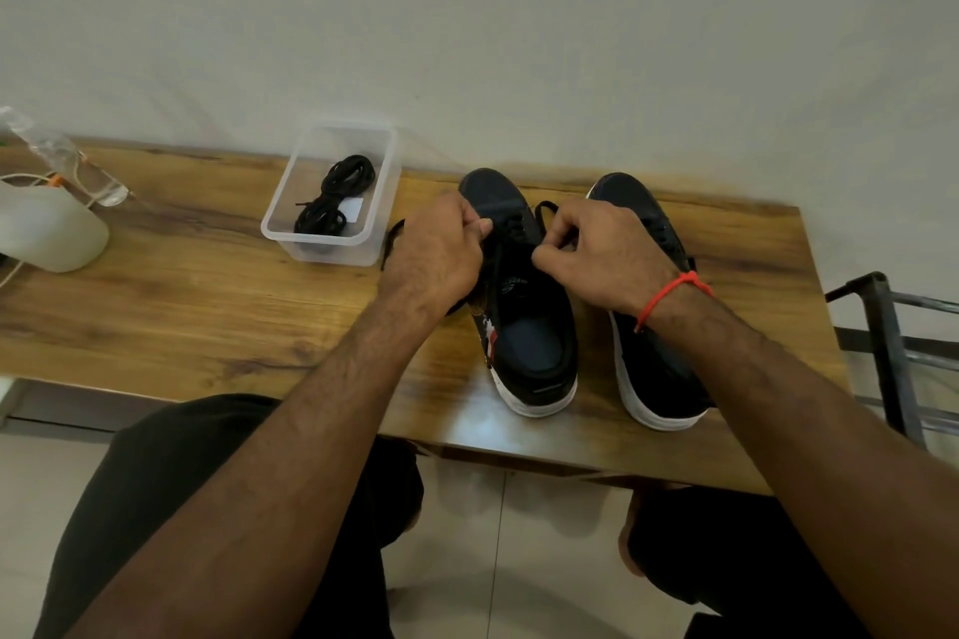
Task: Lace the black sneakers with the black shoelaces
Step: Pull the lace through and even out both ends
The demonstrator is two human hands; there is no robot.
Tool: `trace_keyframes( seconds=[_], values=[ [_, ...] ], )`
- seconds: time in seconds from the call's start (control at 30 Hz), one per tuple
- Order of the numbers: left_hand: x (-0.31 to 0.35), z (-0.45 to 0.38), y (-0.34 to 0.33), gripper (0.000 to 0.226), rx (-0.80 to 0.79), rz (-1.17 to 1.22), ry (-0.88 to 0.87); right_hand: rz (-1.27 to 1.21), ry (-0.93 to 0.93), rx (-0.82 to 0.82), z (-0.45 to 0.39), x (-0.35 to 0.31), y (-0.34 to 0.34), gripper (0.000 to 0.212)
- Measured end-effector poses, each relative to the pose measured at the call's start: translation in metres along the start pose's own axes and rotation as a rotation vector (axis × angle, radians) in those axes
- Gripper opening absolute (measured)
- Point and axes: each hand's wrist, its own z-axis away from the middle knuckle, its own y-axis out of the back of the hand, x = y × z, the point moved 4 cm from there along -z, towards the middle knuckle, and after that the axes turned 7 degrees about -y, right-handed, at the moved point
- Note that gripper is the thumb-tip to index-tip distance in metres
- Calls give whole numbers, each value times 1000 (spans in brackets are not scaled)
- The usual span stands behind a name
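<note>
Two black sneakers with white soles stand side by side on the wooden table, toes pointing away from me. Over the left sneaker (524, 322) my left hand (441, 249) pinches one end of a black shoelace (545, 210) at the eyelets. My right hand (597, 249) pinches the other part of that lace, which loops up near the toe; a loose end (392, 239) trails off to the left on the table. The right sneaker (654, 379) lies partly under my right wrist. A second bundled black shoelace (337, 197) lies in a clear plastic tub (290, 228).
The wooden table (207, 306) stands against a pale wall. At its left end are a whitish container (52, 234) and a clear plastic bottle (67, 161) with a cord. A dark metal frame (887, 343) stands beyond the table's right edge. My knees are under the front edge.
</note>
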Motion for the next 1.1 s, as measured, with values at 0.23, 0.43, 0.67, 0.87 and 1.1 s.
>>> trace_keyframes(
  seconds=[0.23, 0.43, 0.67, 0.87, 1.1],
  values=[
    [26, 0, 6, 33, -229, -137, -437, -21, -64, -55, 2, 3, 1, 22],
    [27, 2, 8, 15, -106, -280, -460, -37, -84, -59, -1, 4, -1, 17],
    [20, -1, 26, 21, 112, -318, -246, -35, -93, -75, -1, 5, 3, 17],
    [-1, -2, 25, 20, 34, -362, -97, -66, -123, -122, 0, 5, -1, 17],
    [34, 7, 14, 33, -155, -462, -507, -81, -127, -127, 1, 6, 2, 16]
  ],
)
